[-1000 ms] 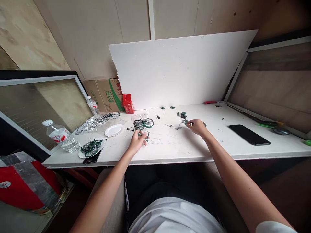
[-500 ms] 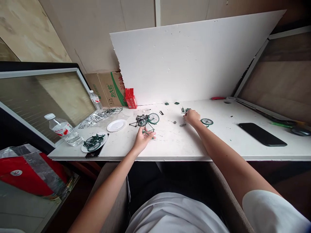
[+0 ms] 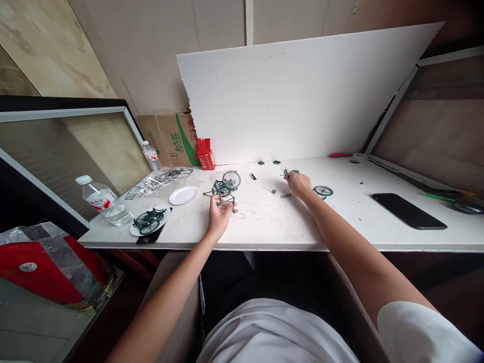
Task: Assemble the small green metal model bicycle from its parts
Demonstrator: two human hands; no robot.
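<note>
My left hand [image 3: 218,218] is closed on the green frame of a half-built model bicycle [image 3: 224,187] and holds it up off the white table [image 3: 264,227]; one wheel of the model shows at its top. My right hand [image 3: 298,182] rests further right with its fingers pinched on a small green part [image 3: 288,173]. Just right of that hand a loose green wheel [image 3: 323,191] lies flat. Small metal bits [image 3: 282,193] lie between my two hands.
A finished green model bicycle on a paper plate [image 3: 149,222] sits over a phone at the left edge, beside a water bottle [image 3: 104,201], an empty plate [image 3: 183,194] and plastic part bags [image 3: 159,180]. A black phone [image 3: 408,210] lies right. A white foam board [image 3: 298,96] leans behind.
My left hand has lifted the model bicycle frame and tilted it up. My right hand let the loose wheel lie and moved left to the small green part.
</note>
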